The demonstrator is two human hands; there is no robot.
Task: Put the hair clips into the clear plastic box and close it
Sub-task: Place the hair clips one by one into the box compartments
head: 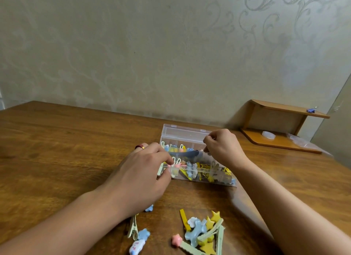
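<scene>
From the head camera I see the clear plastic box (197, 159) standing open mid-table, its lid upright. My left hand (144, 171) pinches a pale green hair clip (161, 169) at the box's left end. My right hand (222, 148) hangs curled over the far right compartment; whether it holds anything I cannot tell. Loose clips (203, 233) lie nearer. I read no writing.

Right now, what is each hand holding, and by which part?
The left hand pinches a pale green hair clip at the clear plastic box's left end. The right hand grips the box's far right edge.
</scene>
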